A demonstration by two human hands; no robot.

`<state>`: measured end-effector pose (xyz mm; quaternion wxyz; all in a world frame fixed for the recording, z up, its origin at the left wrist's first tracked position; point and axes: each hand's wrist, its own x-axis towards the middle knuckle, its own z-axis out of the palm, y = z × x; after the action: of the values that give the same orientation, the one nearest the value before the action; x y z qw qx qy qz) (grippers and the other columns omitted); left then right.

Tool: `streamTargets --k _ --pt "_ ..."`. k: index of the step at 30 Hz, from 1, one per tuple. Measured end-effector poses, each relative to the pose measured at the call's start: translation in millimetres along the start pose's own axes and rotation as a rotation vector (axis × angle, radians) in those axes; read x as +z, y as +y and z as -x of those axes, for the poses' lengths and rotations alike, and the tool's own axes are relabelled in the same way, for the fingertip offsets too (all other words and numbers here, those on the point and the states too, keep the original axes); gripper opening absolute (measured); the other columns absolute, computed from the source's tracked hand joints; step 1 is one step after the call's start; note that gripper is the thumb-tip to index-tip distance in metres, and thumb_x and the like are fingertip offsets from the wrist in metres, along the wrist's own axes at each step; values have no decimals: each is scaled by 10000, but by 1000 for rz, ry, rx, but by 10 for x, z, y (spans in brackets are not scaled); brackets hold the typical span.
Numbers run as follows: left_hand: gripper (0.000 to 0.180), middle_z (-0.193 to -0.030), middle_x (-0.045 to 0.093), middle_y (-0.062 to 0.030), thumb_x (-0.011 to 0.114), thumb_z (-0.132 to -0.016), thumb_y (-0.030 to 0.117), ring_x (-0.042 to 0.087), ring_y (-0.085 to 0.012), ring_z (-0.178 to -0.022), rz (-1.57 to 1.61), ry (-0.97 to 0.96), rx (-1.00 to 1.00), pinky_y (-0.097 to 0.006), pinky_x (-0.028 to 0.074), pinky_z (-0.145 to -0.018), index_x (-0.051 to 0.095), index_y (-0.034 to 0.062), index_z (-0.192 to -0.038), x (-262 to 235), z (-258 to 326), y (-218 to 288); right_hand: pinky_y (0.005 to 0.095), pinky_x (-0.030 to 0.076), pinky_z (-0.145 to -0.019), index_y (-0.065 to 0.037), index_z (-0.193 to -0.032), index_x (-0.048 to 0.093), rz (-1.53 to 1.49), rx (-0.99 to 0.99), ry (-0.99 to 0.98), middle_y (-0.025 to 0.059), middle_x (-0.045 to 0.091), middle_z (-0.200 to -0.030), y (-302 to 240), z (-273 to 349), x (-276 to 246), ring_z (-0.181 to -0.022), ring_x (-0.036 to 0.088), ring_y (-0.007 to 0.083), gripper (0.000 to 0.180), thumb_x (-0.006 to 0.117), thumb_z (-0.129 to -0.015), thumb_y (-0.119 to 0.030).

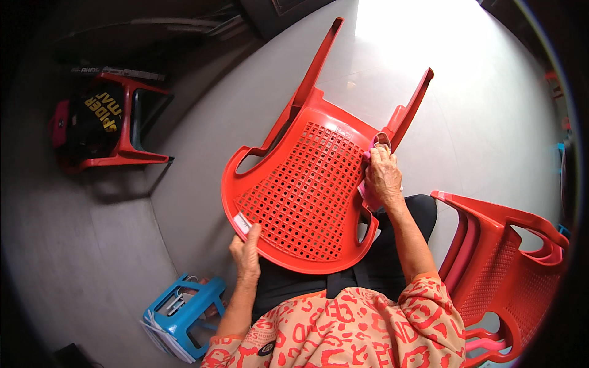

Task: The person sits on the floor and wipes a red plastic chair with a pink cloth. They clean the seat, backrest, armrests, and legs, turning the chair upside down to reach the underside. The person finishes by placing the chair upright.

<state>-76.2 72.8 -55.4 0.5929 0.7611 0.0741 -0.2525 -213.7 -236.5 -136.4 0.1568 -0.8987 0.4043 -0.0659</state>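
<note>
One smooth grey floor (pixel 472 135) is blown out by glare up top, pretty dim toward the left. One red chair (pixel 300 190) is held over the lap (pixel 294 288), its rim clasped by the left hand (pixel 246 253), thumb on top; one pink cloth (pixel 369 195) is bunched in the curled right hand (pixel 384 176) against its side. Also spotted: one blue stool (pixel 186 319), one bag-loaded chair (pixel 126 156), probably two stacked chairs (pixel 491 264).
</note>
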Motion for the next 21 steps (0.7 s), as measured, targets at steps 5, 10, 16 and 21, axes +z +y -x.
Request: streamTargets --k 5,10,16,21 --pt "444 -920 677 -95 533 -937 428 671 -193 -794 87 -17 -293 -305 562 -687 608 27 -1113 -238 -469 305 425 550 -764 -11 -1053 555 3 -80 4 171 552 -1159 -47 129 -93 -1033 556 366 255 570 -813 -96" --pt "498 -1173 618 -155 498 -953 440 631 -274 -1006 625 -430 -328 -416 552 -837 564 16 -1206 -313 -1492 44 425 547 -776 -31 -1075 554 -29 -115 67 145 538 -1186 -141 187 -18 -1045 549 367 293 592 -790 -90" --pt "446 -1205 589 -190 511 -877 174 608 -323 -1066 641 -584 -332 -456 534 -908 504 -29 -1274 27 -1544 437 471 464 -909 -64 -1132 544 -215 -44 173 164 510 -1204 48 316 120 -1070 521 400 413 606 -723 -75" --pt "500 -1250 567 -189 517 -811 71 627 -298 -1039 670 -720 -225 -430 554 -909 470 -39 -1297 284 -1235 1114 440 464 -910 -46 -1131 554 -418 33 174 184 544 -1143 118 394 123 -1061 545 381 393 592 -741 -76"
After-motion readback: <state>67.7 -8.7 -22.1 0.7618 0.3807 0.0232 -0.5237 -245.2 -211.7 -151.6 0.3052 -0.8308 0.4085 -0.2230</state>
